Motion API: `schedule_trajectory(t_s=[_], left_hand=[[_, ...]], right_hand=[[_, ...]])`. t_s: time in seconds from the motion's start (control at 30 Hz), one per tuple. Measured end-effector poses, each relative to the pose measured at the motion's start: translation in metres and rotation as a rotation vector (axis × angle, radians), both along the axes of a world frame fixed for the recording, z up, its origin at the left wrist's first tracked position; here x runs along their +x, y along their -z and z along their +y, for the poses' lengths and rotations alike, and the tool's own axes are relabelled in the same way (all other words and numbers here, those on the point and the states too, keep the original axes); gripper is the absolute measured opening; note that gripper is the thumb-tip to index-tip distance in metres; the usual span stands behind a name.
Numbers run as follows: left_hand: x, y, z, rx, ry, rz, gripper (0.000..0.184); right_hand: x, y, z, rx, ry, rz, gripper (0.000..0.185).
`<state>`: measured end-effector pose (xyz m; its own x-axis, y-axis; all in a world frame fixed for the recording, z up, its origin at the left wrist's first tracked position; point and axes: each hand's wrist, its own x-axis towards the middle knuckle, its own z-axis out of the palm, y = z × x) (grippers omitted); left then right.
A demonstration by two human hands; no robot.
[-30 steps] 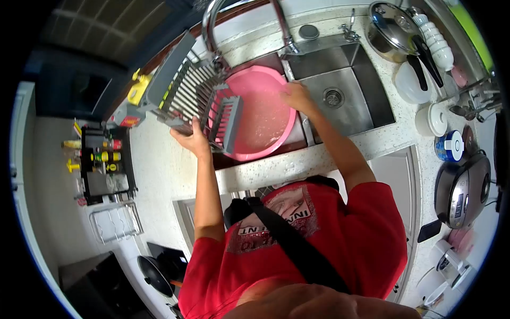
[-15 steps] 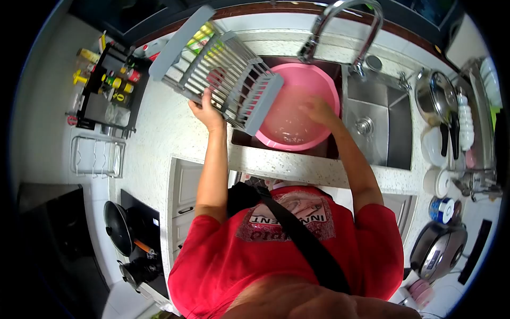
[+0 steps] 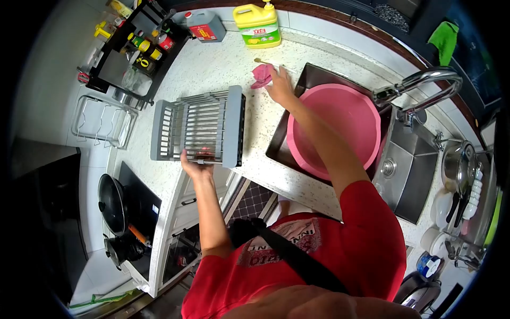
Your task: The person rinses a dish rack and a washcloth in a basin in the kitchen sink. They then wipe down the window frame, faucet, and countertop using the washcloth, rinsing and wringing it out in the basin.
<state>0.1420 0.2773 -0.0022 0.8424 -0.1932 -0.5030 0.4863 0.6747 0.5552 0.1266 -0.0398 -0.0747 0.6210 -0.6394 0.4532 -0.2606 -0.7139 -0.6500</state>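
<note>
My left hand (image 3: 198,164) grips the near edge of a grey sink drain rack (image 3: 204,123) with metal bars, fingers under its rim. The rack is level over the left counter. On the counter behind the sink's left corner is a crumpled pink cloth (image 3: 261,77). My right hand (image 3: 280,85) reaches across to it, fingers closed on its right side. A pink basin (image 3: 333,127) sits in the left sink bowl, partly covered by my right forearm.
A yellow detergent jug (image 3: 257,26) and a grey-blue jug (image 3: 205,26) stand at the back. Left is a black spice shelf (image 3: 114,64). The chrome faucet (image 3: 425,85) arches beside the right sink bowl (image 3: 406,170). A lidded pan (image 3: 111,204) is on the stove.
The rack has come down and left from beside the basin, levelling out in my left hand. My right hand has left the basin for the pink cloth. The view has turned left.
</note>
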Motion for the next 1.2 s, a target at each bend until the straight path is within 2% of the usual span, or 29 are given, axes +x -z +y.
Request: schedule_trajectory(t_s=[0.03, 0.1, 0.17, 0.2, 0.23, 0.27, 0.33, 0.37, 0.43, 0.53, 0.6, 0.63, 0.67, 0.73, 0.8, 0.83, 0.87, 0.93, 0.97, 1.0, 1.03, 1.07, 1.1, 1.13, 1.2], left_hand=[[0.005, 0.003, 0.003, -0.002, -0.003, 0.01, 0.047], [0.014, 0.013, -0.001, 0.02, -0.034, 0.005, 0.047], [0.025, 0.026, -0.003, 0.009, -0.008, -0.02, 0.047], [0.032, 0.025, -0.01, 0.051, -0.044, 0.092, 0.049], [0.038, 0.033, -0.013, 0.041, 0.029, 0.046, 0.051], [0.044, 0.04, -0.017, 0.023, 0.092, -0.004, 0.052], [0.05, 0.043, -0.039, -0.002, 0.027, 0.043, 0.054], [0.054, 0.044, -0.044, 0.043, 0.01, 0.073, 0.054], [0.064, 0.048, -0.052, 0.042, -0.008, 0.062, 0.055], [0.082, 0.039, -0.056, 0.001, -0.017, 0.071, 0.056], [0.084, 0.032, -0.053, 0.083, -0.013, 0.018, 0.059], [0.089, 0.032, -0.051, 0.08, -0.018, 0.031, 0.059], [0.094, 0.033, -0.05, 0.074, -0.019, 0.047, 0.06], [0.104, 0.039, -0.046, 0.166, -0.023, 0.068, 0.059], [0.114, 0.051, -0.037, 0.139, 0.007, 0.047, 0.058], [0.112, 0.049, -0.037, 0.274, 0.056, -0.009, 0.062], [0.113, 0.046, -0.038, 0.318, 0.074, 0.01, 0.068], [0.121, 0.051, -0.033, 0.218, 0.199, 0.085, 0.076], [0.115, 0.051, -0.034, 0.265, 0.224, 0.161, 0.077], [0.112, 0.049, -0.034, 0.314, 0.244, 0.23, 0.08], [0.118, 0.064, -0.03, 0.433, 0.131, 0.282, 0.072], [0.091, 0.061, -0.044, 0.558, 0.003, 0.152, 0.051], [0.067, 0.065, -0.054, 0.517, 0.088, 0.032, 0.042], [0.043, 0.069, -0.066, 0.477, 0.173, -0.087, 0.033], [-0.02, 0.052, -0.121, 0.305, 0.578, -0.174, 0.03]], right_hand=[[0.005, -0.006, 0.0, 0.007, -0.001, 0.009, 0.034], [0.007, -0.01, -0.009, -0.044, -0.288, 0.017, 0.03], [0.032, 0.028, -0.018, 0.006, -0.204, 0.09, 0.028], [0.034, 0.047, -0.016, 0.04, -0.139, 0.144, 0.027], [0.02, 0.042, -0.011, 0.019, -0.063, -0.019, 0.021], [0.0, 0.033, -0.014, 0.024, -0.047, 0.007, 0.021], [-0.036, 0.022, -0.025, 0.294, -0.131, -0.331, 0.014], [-0.057, 0.006, -0.032, 0.393, -0.118, -0.325, 0.011], [-0.079, 0.01, -0.062, 0.634, -0.095, -0.297, 0.01], [-0.093, -0.005, -0.067, 0.571, -0.148, -0.197, 0.017], [-0.082, -0.001, -0.052, 0.362, -0.215, -0.011, 0.036], [-0.067, 0.001, -0.042, 0.197, -0.265, 0.045, 0.051], [-0.051, 0.004, -0.026, 0.156, -0.221, 0.119, 0.054], [-0.018, 0.029, -0.012, -0.097, -0.137, 0.049, 0.044], [-0.018, 0.033, -0.006, -0.088, -0.237, 0.344, 0.035], [-0.022, 0.032, -0.004, -0.128, -0.22, 0.278, 0.03], [-0.028, 0.031, -0.001, 0.013, -0.177, 0.107, 0.019], [-0.054, 0.031, -0.002, 0.35, -0.249, -0.184, 0.01], [-0.08, 0.016, -0.005, 0.378, -0.233, -0.298, 0.007], [-0.096, 0.026, -0.013, 0.539, -0.323, -0.477, 0.005], [-0.119, 0.025, -0.02, 0.65, -0.32, -0.591, 0.005], [-0.142, 0.034, -0.035, 0.676, -0.255, -0.529, 0.005], [-0.164, 0.042, -0.051, 0.702, -0.193, -0.466, 0.006], [-0.185, 0.07, -0.077, 0.634, -0.062, -0.221, 0.008], [-0.225, 0.103, -0.11, 0.747, -0.087, 0.189, 0.022]])
